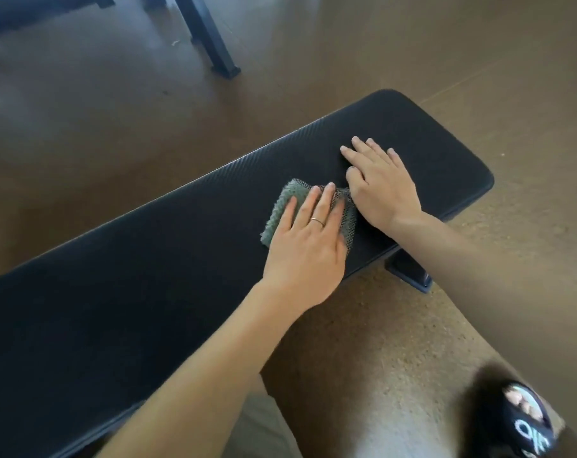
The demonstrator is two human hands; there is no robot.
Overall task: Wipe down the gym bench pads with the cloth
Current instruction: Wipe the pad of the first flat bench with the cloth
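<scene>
A long black gym bench pad [148,276] runs diagonally from lower left to upper right. A folded grey-green textured cloth [285,201] lies on the pad near its right half. My left hand [308,239], a ring on one finger, presses flat on the cloth and covers most of it. My right hand [379,183] lies flat on the bare pad just right of the cloth, fingers spread, its thumb touching the cloth's right edge. Whether the thumb pinches the cloth I cannot tell.
Brown cork-like floor [379,342] surrounds the bench. A black bench foot [409,269] shows under my right forearm. Another dark equipment leg [211,38] stands on the floor at the top. A black printed object [518,421] sits at the lower right.
</scene>
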